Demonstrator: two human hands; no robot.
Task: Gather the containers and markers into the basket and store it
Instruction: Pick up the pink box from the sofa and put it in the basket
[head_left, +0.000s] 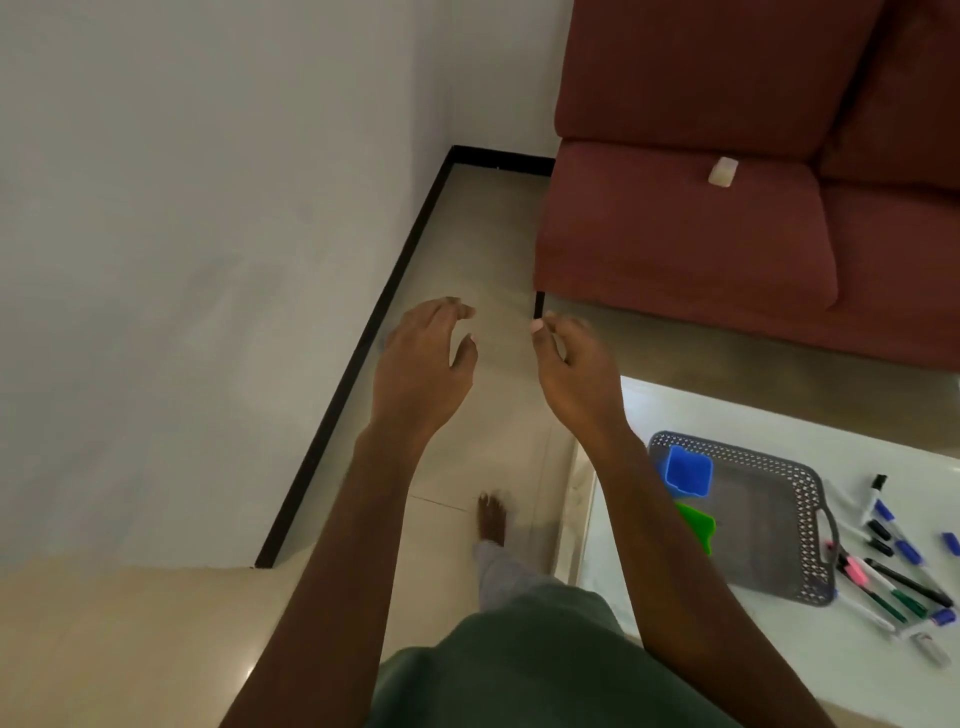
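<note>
Head view: both hands are raised in front of the body over the floor (467, 249), well left of the table (779, 415). The left hand (423, 364) shows its back, fingers loosely curled and apart, holding nothing. The right hand (571, 374) is turned thumb-up, fingers curled inward with the thumb near them; nothing shows between them, though the palm side is hidden, so an empty grip is likely but not certain. Both are a little blurred.

The grey basket (779, 540) lies on the white table at lower right, its perforated rim and one handle slot visible. Its near left edge is hidden behind the right forearm. Inside it a blue container (688, 470) sits at the far left corner, and a green container (701, 527) is just beside it, partly covered by the forearm, so its shape is hard to tell.

The markers (893, 577) lie loose on the table just right of the basket, outside it, in a scattered heap with black, blue, green and pink caps. Some run off the right edge of the frame, so their number cannot be told. A pale capped thing at the bottom of the heap is too blurred to identify.

Beyond the table stands a red sofa (701, 234), cut off at right, with a small pale object (723, 171) on its seat. A bare foot (491, 519) shows below the hands.
</note>
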